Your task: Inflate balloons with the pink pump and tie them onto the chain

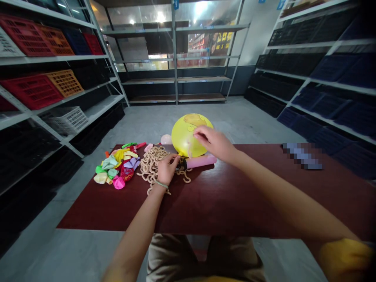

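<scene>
Fingers of left hand [167,169] clamped on neck of yellow balloon [183,137] at far edge of dark red table [249,196], those of right hand [217,145] curled before it, together or apart unclear, pink cylinder [202,161] alongside, tan curly pieces [150,162] underneath left hand, limp balloons [127,173] farther left

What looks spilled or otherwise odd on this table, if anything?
The beige curly strips lie in a loose tangle, with stray ones in front of the pink cylinder, so they look somewhat spilled. On the right of the table, a bluish object appears pixelated, so I cannot identify it.
</scene>
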Available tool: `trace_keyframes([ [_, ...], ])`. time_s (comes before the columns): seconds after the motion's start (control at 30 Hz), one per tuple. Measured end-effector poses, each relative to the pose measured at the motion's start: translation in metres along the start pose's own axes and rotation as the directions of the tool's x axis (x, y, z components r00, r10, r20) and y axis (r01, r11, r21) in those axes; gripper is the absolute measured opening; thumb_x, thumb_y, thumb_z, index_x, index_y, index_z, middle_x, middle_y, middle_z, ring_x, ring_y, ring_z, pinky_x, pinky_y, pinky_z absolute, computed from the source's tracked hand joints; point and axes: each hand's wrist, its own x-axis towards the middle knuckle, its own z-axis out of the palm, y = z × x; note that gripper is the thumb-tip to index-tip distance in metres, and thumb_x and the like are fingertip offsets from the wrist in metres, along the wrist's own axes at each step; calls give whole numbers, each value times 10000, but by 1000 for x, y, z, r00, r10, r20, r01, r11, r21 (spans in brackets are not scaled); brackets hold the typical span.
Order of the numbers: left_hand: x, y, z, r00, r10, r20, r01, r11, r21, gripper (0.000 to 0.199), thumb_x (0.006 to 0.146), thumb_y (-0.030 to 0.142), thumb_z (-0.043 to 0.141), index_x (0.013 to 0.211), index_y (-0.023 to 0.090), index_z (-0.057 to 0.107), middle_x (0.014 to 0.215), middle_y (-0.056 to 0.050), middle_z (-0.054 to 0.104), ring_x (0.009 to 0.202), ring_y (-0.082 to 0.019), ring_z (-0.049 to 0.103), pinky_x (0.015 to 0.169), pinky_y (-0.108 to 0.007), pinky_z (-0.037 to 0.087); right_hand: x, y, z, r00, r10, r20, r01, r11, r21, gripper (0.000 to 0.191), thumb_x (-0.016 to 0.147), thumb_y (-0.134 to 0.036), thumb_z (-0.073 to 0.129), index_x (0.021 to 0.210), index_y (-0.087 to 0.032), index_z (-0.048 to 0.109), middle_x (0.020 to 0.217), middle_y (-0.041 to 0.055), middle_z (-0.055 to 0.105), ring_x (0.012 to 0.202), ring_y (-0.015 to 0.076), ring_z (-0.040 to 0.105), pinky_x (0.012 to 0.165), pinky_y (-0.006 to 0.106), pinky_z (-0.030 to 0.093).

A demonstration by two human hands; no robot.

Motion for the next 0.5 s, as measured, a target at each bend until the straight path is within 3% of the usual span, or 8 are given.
trace_keyframes([
  [0.13, 0, -1, 0, 1000, 9, -18, -8, 999, 42, 293, 934, 431, 532, 887, 211, 719, 838, -40, 720, 784, -174, 639, 766, -279, 475, 60, -24, 5, 994, -85, 67, 93, 988, -122, 153, 964, -245, 479, 949, -199, 623, 835, -28, 647, 747, 114, 560, 672, 256, 354],
  [0.23, 1, -3, 0, 999, 27, -47, -24, 998, 65, 283, 940, 412, 529, 877, 207, 715, 843, -44, 716, 792, -173, 636, 773, -283, 470, 82, -31, 21, 994, -84, 76, 99, 971, -217, 133, 946, -207, 496, 920, -205, 626, 796, -26, 645, 695, 116, 538, 628, 268, 317],
  [0.33, 1, -3, 0, 994, 46, -98, -38, 996, 82, 270, 942, 399, 532, 875, 205, 707, 835, -45, 706, 792, -175, 630, 779, -290, 474, 78, -28, 41, 986, -71, 152, 115, 946, -303, 150, 938, -198, 499, 855, -211, 624, 729, -10, 635, 627, 126, 522, 589, 285, 304],
  [0.43, 2, -3, -2, 984, 78, -158, -60, 992, 115, 267, 942, 390, 535, 874, 202, 711, 841, -56, 673, 819, -184, 620, 800, -310, 484, 51, -20, 59, 979, -58, 195, 134, 905, -404, 164, 949, -216, 496, 868, -200, 638, 786, 31, 660, 634, 139, 543, 559, 294, 294],
  [0.5, 3, -3, -2, 967, 115, -230, -79, 984, 161, 238, 922, 375, 574, 871, 199, 726, 960, -88, 650, 947, -211, 612, 884, -351, 483, 30, -13, 69, 981, -62, 186, 132, 912, -389, 167, 958, -220, 487, 895, -196, 639, 822, 40, 663, 672, 153, 568, 561, 292, 313],
])
